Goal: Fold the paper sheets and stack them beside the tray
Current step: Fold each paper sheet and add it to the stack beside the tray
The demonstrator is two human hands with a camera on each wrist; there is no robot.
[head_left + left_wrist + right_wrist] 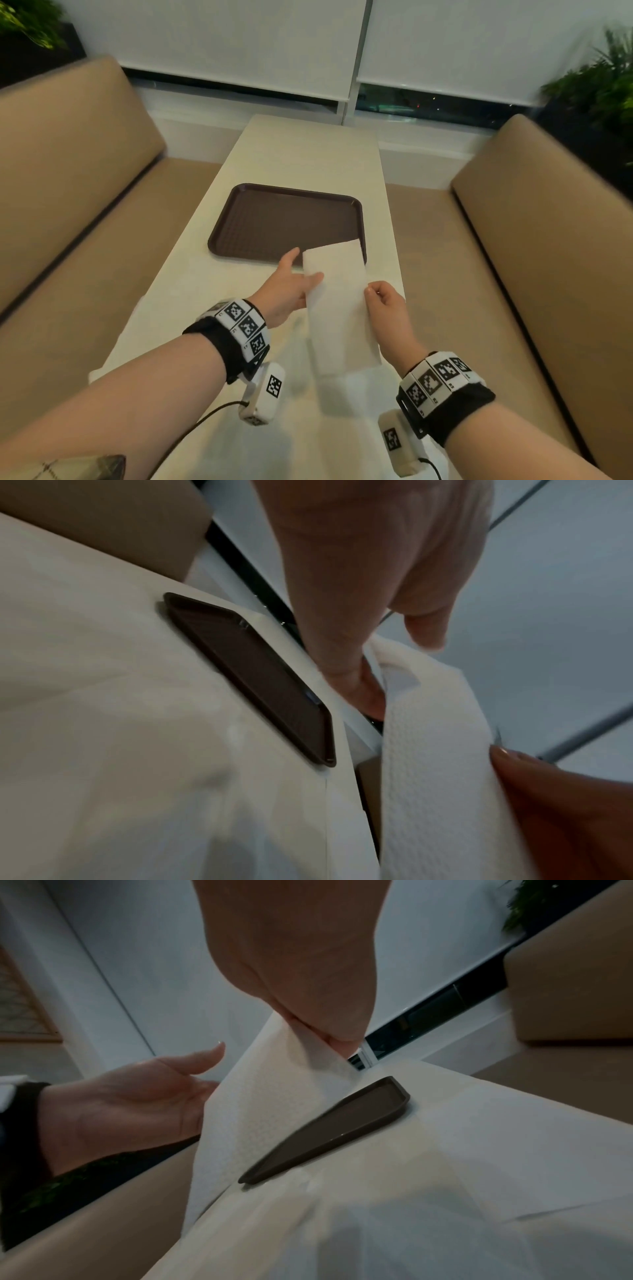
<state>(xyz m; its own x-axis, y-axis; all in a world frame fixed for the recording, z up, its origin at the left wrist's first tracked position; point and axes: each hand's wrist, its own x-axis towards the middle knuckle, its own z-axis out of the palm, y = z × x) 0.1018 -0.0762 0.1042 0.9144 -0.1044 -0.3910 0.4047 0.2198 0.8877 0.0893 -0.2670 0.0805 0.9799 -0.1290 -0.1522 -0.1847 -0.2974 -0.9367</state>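
A white embossed paper sheet, folded into a long strip, hangs in the air just in front of the brown tray. My left hand holds its left edge, one digit on top and the others underneath. My right hand pinches the right edge between thumb and fingertips. In the left wrist view the strip runs between my digits, with the tray behind. In the right wrist view my right hand pinches the strip's top edge. More flat white sheets lie on the table under my hands.
The long cream table runs away from me, with the tray at its middle. Tan padded benches flank it on both sides. Window blinds close the far end, and plants stand at the corners. Cables trail from the wrist cameras near the front edge.
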